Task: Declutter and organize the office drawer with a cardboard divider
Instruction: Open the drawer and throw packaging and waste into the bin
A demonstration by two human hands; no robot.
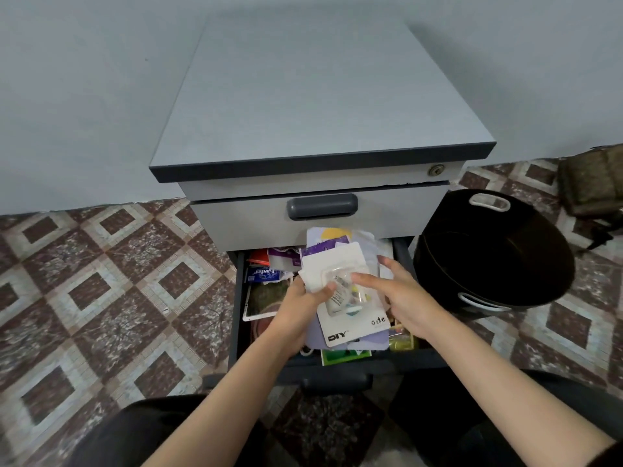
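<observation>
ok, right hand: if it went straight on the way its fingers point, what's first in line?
The DIY blister pack: the right hand points left across it, and its leading fingertip seems to touch the clear bubble. Just beyond is the thumb of the left hand. Depth is unclear from this one view.

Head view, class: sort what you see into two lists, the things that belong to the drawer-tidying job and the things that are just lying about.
Belongs to the job: open drawer; stack of packets, gripped by left hand and right hand; blue Faster packet; black bin, probably for discards.

Just lying about: closed upper drawer; brown bag on the floor.
</observation>
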